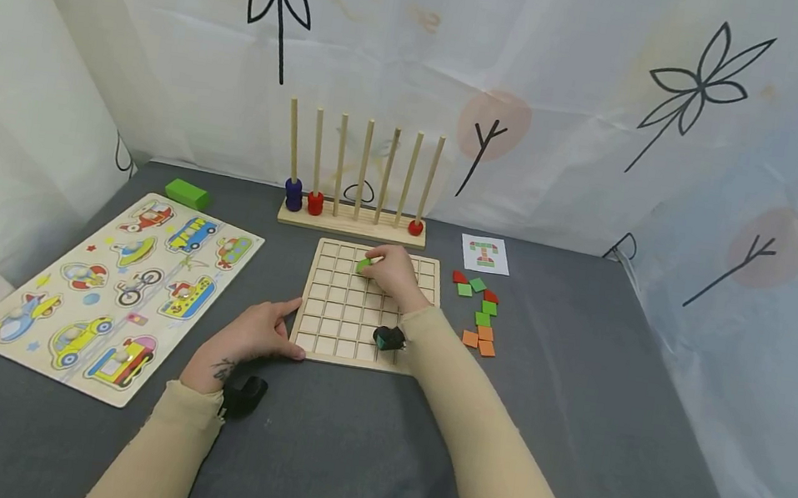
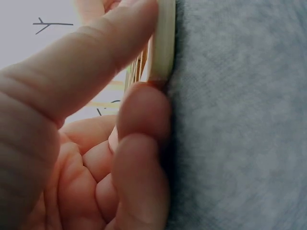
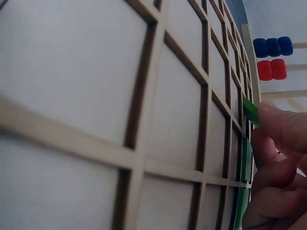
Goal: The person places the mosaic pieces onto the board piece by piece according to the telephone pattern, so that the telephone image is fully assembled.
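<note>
A wooden grid board [image 1: 334, 309] lies on the table. My left hand [image 1: 254, 337] rests at its near left corner, thumb on the corner and index fingertip at the left edge; the left wrist view shows the other fingers bent. Over the board's far rows, my right hand [image 1: 393, 273] pinches a small green tile [image 3: 250, 111] between thumb and fingertips. In the right wrist view the tile stands tilted close to the grid. Two more green tiles [image 3: 246, 158] sit in cells below it, partly behind my fingers. The right hand hides part of the board's far side.
Loose red, green and orange tiles [image 1: 483, 319] lie right of the board, below a pattern card [image 1: 470, 262]. Behind stands a peg rack [image 1: 342, 223] with tall rods and beads. At left are a vehicle puzzle board [image 1: 77, 307] and a green block [image 1: 188, 193].
</note>
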`<action>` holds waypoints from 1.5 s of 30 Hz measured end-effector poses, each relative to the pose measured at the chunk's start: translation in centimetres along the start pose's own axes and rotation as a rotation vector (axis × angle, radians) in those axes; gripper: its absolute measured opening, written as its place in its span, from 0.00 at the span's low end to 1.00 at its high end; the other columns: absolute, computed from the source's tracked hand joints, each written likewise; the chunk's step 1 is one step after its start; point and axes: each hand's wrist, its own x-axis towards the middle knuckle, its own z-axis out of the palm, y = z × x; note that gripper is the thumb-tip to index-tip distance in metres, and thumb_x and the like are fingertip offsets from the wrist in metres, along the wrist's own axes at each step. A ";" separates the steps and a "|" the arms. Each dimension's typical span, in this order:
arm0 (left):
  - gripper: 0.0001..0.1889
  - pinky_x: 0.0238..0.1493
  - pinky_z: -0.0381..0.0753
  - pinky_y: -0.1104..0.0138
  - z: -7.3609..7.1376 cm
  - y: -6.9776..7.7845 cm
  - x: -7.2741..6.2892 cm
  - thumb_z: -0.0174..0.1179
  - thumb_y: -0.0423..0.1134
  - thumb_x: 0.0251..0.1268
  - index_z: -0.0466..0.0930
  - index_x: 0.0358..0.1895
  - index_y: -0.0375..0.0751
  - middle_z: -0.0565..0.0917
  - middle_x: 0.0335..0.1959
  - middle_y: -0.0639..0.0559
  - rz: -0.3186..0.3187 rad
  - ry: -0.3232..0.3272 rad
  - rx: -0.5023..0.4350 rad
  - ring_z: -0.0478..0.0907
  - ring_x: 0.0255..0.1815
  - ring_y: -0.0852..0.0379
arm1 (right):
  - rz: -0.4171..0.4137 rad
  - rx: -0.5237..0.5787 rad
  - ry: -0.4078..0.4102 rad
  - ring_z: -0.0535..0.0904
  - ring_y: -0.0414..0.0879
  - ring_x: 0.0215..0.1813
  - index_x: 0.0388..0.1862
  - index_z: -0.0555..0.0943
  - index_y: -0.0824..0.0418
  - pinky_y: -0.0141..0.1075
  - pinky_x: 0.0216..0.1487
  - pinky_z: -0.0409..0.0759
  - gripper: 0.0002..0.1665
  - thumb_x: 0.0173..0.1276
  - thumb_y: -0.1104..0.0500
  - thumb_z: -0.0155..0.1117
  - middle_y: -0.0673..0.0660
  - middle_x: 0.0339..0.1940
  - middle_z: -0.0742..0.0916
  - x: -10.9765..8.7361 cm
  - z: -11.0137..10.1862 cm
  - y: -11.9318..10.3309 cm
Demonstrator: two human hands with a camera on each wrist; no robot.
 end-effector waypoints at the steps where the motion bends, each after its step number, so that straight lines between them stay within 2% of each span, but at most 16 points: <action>1: 0.52 0.20 0.64 0.67 0.0 0.0 0.0 0.74 0.40 0.41 0.53 0.71 0.39 0.72 0.17 0.51 -0.002 -0.001 -0.005 0.65 0.16 0.59 | 0.000 -0.021 0.005 0.76 0.46 0.38 0.52 0.80 0.61 0.35 0.37 0.72 0.21 0.58 0.62 0.67 0.58 0.48 0.82 0.0 0.1 -0.1; 9: 0.52 0.20 0.64 0.67 0.1 -0.1 0.0 0.74 0.41 0.40 0.53 0.72 0.40 0.73 0.17 0.51 -0.011 0.003 -0.009 0.66 0.16 0.59 | 0.017 -0.205 0.007 0.77 0.49 0.51 0.53 0.80 0.57 0.42 0.51 0.73 0.21 0.59 0.58 0.66 0.55 0.56 0.80 0.0 0.4 -0.6; 16: 0.54 0.19 0.64 0.67 0.1 0.1 0.0 0.75 0.41 0.39 0.51 0.72 0.41 0.73 0.16 0.51 -0.018 0.009 -0.011 0.66 0.15 0.59 | 0.028 -0.247 -0.001 0.75 0.49 0.57 0.55 0.80 0.56 0.43 0.55 0.71 0.23 0.58 0.58 0.67 0.54 0.57 0.80 0.0 0.5 -0.7; 19: 0.54 0.19 0.64 0.67 0.2 0.2 0.0 0.75 0.41 0.39 0.51 0.73 0.42 0.72 0.15 0.52 -0.021 0.009 -0.012 0.65 0.14 0.59 | 0.025 -0.198 -0.002 0.75 0.50 0.56 0.57 0.78 0.56 0.44 0.55 0.71 0.25 0.59 0.57 0.66 0.55 0.59 0.79 -0.1 0.3 -0.7; 25: 0.55 0.18 0.64 0.68 0.3 0.1 0.0 0.75 0.42 0.39 0.50 0.73 0.42 0.72 0.15 0.52 -0.016 0.013 -0.014 0.66 0.14 0.59 | -0.021 0.031 -0.005 0.76 0.51 0.50 0.60 0.74 0.58 0.43 0.48 0.74 0.27 0.61 0.56 0.64 0.58 0.53 0.79 -0.5 -1.0 -0.6; 30: 0.54 0.19 0.64 0.67 0.4 0.0 0.0 0.74 0.41 0.39 0.50 0.73 0.42 0.73 0.16 0.51 0.000 0.023 -0.021 0.66 0.15 0.59 | -0.050 0.198 0.003 0.74 0.53 0.46 0.63 0.71 0.61 0.43 0.43 0.73 0.30 0.62 0.55 0.63 0.60 0.47 0.78 -0.7 -3.2 -0.2; 33: 0.54 0.19 0.64 0.67 0.4 0.0 0.0 0.74 0.41 0.39 0.50 0.72 0.41 0.73 0.16 0.51 0.009 0.029 -0.019 0.67 0.15 0.59 | -0.047 0.263 0.026 0.72 0.53 0.39 0.64 0.69 0.62 0.44 0.39 0.70 0.31 0.62 0.54 0.63 0.57 0.41 0.78 -0.9 -4.9 0.6; 36: 0.54 0.19 0.64 0.67 0.3 0.0 -0.1 0.74 0.41 0.39 0.51 0.72 0.41 0.73 0.16 0.51 0.015 0.027 -0.022 0.67 0.15 0.58 | -0.038 0.284 0.067 0.69 0.49 0.32 0.63 0.70 0.61 0.44 0.37 0.69 0.31 0.62 0.54 0.63 0.54 0.35 0.77 -1.0 -6.4 1.5; 38: 0.54 0.19 0.64 0.67 0.3 0.1 -0.1 0.74 0.41 0.39 0.51 0.72 0.40 0.73 0.16 0.51 0.016 0.025 -0.025 0.66 0.15 0.59 | -0.024 0.260 0.099 0.67 0.43 0.31 0.63 0.70 0.60 0.41 0.37 0.69 0.31 0.62 0.53 0.63 0.53 0.34 0.77 -1.1 -7.4 2.2; 41: 0.54 0.19 0.64 0.67 0.3 0.2 -0.1 0.74 0.41 0.39 0.51 0.72 0.40 0.72 0.16 0.51 0.014 0.025 -0.024 0.66 0.15 0.59 | 0.011 0.239 0.136 0.64 0.42 0.26 0.63 0.71 0.58 0.41 0.34 0.68 0.30 0.62 0.51 0.62 0.55 0.40 0.78 -1.3 -8.5 3.4; 45: 0.53 0.19 0.63 0.67 0.3 0.2 -0.2 0.74 0.41 0.40 0.51 0.72 0.40 0.72 0.16 0.52 0.011 0.022 -0.022 0.66 0.15 0.59 | 0.044 0.219 0.179 0.67 0.43 0.30 0.63 0.70 0.58 0.43 0.37 0.70 0.31 0.62 0.51 0.62 0.59 0.51 0.76 -1.6 -9.7 5.1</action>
